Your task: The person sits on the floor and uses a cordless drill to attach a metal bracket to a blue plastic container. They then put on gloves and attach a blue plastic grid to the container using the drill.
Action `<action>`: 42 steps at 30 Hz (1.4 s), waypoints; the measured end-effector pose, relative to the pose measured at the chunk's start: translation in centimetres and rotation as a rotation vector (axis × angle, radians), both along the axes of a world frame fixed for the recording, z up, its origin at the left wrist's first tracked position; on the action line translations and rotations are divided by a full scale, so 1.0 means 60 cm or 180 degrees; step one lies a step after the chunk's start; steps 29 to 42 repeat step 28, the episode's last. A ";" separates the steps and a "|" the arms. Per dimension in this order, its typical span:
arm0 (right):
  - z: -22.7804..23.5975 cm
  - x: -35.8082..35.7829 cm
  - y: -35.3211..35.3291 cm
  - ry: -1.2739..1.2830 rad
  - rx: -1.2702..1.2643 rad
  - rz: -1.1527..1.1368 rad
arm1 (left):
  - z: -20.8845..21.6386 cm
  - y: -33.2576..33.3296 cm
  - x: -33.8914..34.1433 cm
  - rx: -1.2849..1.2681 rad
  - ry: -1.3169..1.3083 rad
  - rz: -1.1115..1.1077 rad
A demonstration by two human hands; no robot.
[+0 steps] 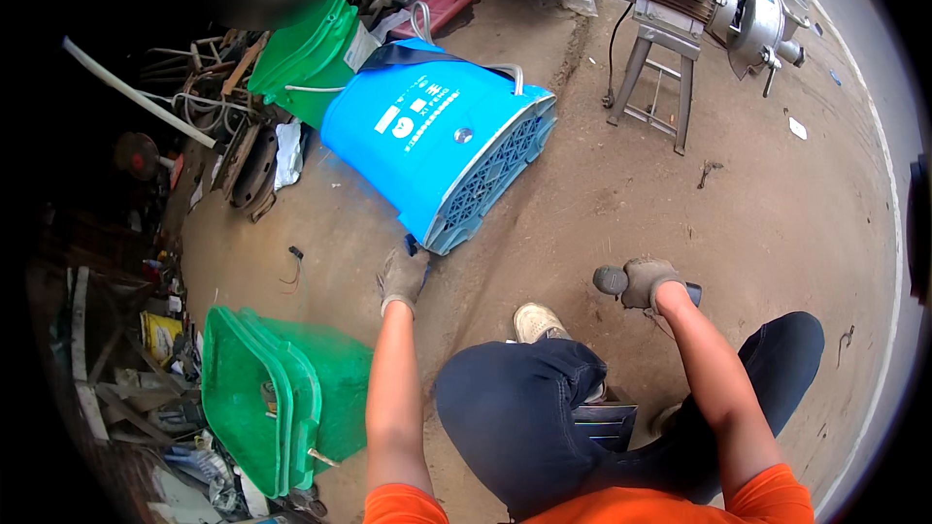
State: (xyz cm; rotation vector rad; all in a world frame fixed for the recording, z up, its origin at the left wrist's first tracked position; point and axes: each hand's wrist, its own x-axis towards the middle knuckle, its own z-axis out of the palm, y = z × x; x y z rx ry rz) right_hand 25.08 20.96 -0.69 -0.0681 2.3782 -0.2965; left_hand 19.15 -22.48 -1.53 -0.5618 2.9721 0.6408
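A blue backpack sprayer tank [417,126] lies on its side on the ground, its latticed base turned toward the lower right. A dark strap crosses its far end. At the base's near corner, my left hand [400,279] in a grey work glove has its fingers closed by a small dark blue part; glove and shadow hide the exact grip. Farther right, my gloved right hand [649,283] is wrapped round a dark hand-held tool [610,279] that looks like a cordless drill. Its rounded grey end shows left of the fist, and a black end sticks out on the right.
An open green bin [335,388] lies on its side left of my left forearm, with another green container [309,53] beyond the tank. A motor-driven machine [670,0] stands on metal legs at the upper right. Scrap and tools crowd the left side. My knees and shoe are close below.
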 end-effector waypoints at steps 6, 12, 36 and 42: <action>-0.026 -0.023 0.032 -0.0048 -0.0029 -0.0176 | -0.058 -0.006 0.125 -0.0937 -0.0317 0.1288; -0.041 -0.081 0.065 -0.0310 -0.0007 -0.0005 | -0.089 -0.052 0.153 -0.0842 -0.0385 0.1077; 0.216 -0.131 0.015 -0.0756 -0.1291 -0.0222 | 0.189 0.086 0.074 0.4081 -0.0225 0.2554; 0.216 -0.131 0.015 -0.0756 -0.1291 -0.0222 | 0.189 0.086 0.074 0.4081 -0.0225 0.2554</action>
